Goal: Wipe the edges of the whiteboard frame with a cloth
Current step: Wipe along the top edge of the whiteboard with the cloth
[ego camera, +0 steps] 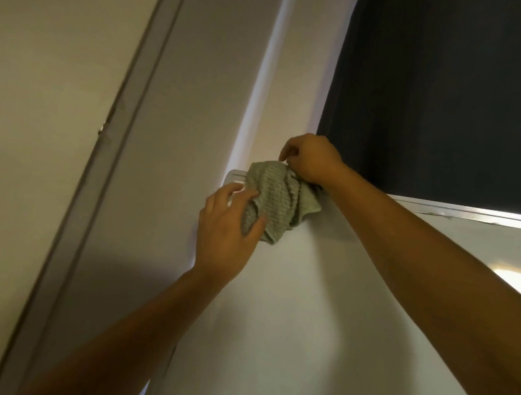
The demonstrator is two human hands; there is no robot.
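Note:
A crumpled grey-green waffle-textured cloth (pixel 276 198) is pressed against the top left corner of the whiteboard. The silver whiteboard frame (pixel 468 212) runs along the top edge to the right; its rounded corner piece (pixel 235 175) peeks out left of the cloth. My left hand (pixel 228 226) grips the cloth's lower left part with thumb and fingers. My right hand (pixel 309 160) pinches the cloth's upper right part at the top edge of the frame. The white board surface (pixel 322 309) fills the lower middle, and the cloth hides the corner of the frame.
A dark blind or curtain (pixel 445 87) hangs above the board at the upper right. A plain wall (pixel 198 100) lies left of the board, crossed by a grey vertical trim strip (pixel 102 155) slanting from top middle to bottom left.

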